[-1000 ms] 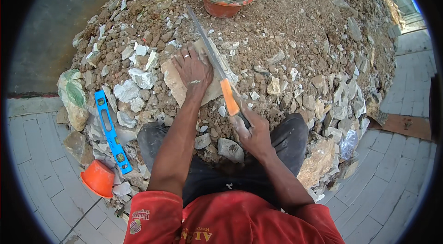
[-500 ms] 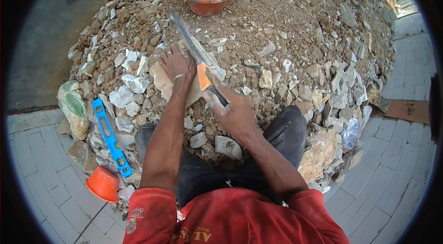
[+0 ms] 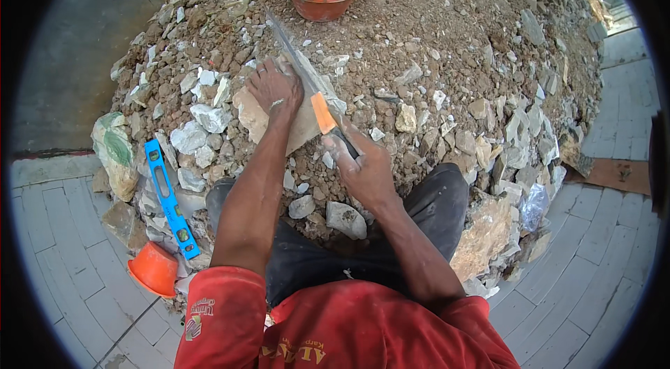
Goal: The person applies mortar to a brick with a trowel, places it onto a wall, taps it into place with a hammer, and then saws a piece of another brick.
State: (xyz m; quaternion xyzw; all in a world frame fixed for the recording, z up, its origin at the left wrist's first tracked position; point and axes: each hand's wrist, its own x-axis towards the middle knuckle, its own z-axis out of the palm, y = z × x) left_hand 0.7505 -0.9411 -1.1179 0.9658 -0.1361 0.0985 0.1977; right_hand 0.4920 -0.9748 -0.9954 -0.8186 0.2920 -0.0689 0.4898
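Observation:
A pale, flat stone slab (image 3: 252, 115) lies on the rubble in front of me. My left hand (image 3: 276, 88) rests flat on it, fingers spread and pointing away. Closed around the black grip of a handsaw (image 3: 323, 114) is my right hand (image 3: 364, 165). The saw has an orange section ahead of the grip. Its long grey blade slants away to the left, along the slab's right side and close to my left fingers. Whether the blade's edge touches the stone I cannot tell.
Beyond the slab stands an orange bucket (image 3: 322, 9) of grey wet mix with a wooden-handled tool in it. At left lie a blue spirit level (image 3: 171, 198), a small orange bucket (image 3: 153, 269) and a plastic bag (image 3: 113, 156). Broken stones surround my knees.
The whole view has shifted a little. My right hand and the saw have moved slightly to the right and back toward me. My left hand stays on the slab.

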